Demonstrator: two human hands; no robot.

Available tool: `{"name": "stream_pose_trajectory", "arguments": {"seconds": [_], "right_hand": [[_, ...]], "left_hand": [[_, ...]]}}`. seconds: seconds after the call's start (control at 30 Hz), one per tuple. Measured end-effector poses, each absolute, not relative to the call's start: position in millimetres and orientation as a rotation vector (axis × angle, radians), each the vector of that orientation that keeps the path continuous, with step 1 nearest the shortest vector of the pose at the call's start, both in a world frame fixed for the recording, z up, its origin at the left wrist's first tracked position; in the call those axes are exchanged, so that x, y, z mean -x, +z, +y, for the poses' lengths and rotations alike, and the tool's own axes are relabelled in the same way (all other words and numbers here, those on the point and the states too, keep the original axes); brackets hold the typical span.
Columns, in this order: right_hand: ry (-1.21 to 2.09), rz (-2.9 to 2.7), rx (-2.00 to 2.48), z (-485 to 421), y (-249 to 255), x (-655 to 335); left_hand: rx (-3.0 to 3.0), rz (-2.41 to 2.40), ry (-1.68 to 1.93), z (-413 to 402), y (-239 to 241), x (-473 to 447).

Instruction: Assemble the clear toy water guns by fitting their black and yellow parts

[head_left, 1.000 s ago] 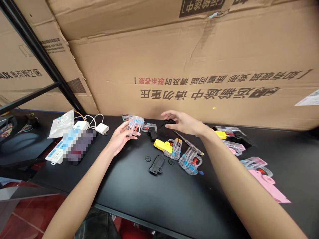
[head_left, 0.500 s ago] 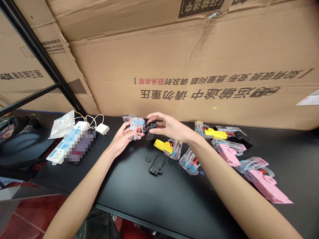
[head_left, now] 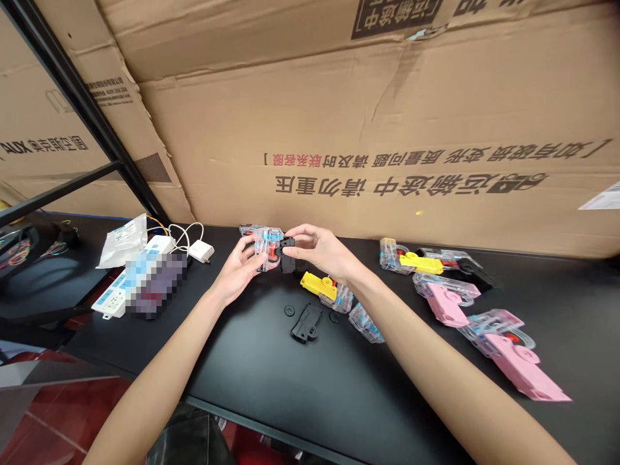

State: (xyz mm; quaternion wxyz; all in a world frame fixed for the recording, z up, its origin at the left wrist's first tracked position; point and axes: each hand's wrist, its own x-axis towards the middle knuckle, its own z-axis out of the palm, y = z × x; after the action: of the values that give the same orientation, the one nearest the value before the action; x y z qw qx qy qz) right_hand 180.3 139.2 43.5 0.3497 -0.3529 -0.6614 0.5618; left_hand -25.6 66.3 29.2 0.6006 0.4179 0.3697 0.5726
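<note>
My left hand (head_left: 236, 271) grips a transparent plastic housing (head_left: 264, 248) with red and blue parts inside. My right hand (head_left: 322, 250) pinches a small black plastic part (head_left: 287, 245) and holds it against the housing's right side. Just below my hands lie a yellow plastic cover (head_left: 318, 285) on a transparent housing (head_left: 341, 299), a flat black plastic cover (head_left: 307, 321), and a small black ring (head_left: 289, 310). My right forearm hides part of another transparent housing (head_left: 364, 324).
The black table (head_left: 252, 361) holds transparent housings with pink covers (head_left: 520, 368) at right. A power strip (head_left: 113, 300), white charger (head_left: 201, 250) and white bag (head_left: 123, 242) sit at left, beside a pixelated patch. Cardboard (head_left: 368, 110) stands behind the table.
My hands have come closer together. The black part has moved left from above the table to the housing's side, and my right forearm now covers more of the housing below it.
</note>
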Motion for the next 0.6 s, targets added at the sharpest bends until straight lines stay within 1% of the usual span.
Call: {"name": "stream_pose_trajectory", "arguments": {"seconds": [0.13,0.3,0.6], "right_hand": [[1.547,-1.625,0.889,133,42,-173],[1.562,-1.661,0.924,128,47,-173],[1.584,-1.623,0.803,120,46,-165]], "left_hand": [[-1.088,0.906,1.343,67,27,27],[-1.291,0.965,1.367,66,25,26],[-1.277,0.961,1.330,64,28,23]]}}
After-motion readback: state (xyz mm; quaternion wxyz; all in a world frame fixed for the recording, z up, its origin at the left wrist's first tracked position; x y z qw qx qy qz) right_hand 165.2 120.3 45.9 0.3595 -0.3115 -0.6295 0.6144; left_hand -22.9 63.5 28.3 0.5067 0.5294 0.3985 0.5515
